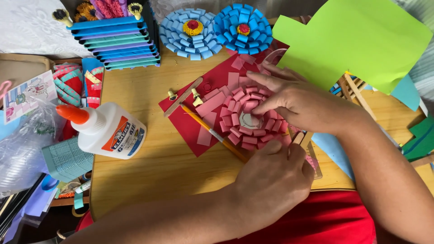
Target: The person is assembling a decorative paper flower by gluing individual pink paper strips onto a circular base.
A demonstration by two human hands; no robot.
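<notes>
Pink paper flower (pixel 247 118) lies on a red sheet (pixel 190 122) on the wooden table (pixel 149 176); right hand (pixel 294 101) fingertips press its looped petals, nearly closed. Left hand (pixel 271 180) curls loosely at its lower edge. A glue bottle (pixel 106 131) lies well apart.

Head camera looks steeply down, close over wooden table (pixel 149 180) (single view).

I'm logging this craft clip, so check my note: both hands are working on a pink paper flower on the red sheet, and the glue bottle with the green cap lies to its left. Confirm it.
One detail is off. The head view shows the glue bottle has an orange cap, not green. The rest holds: the left hand and right hand work on the pink paper flower on the red sheet.
</notes>
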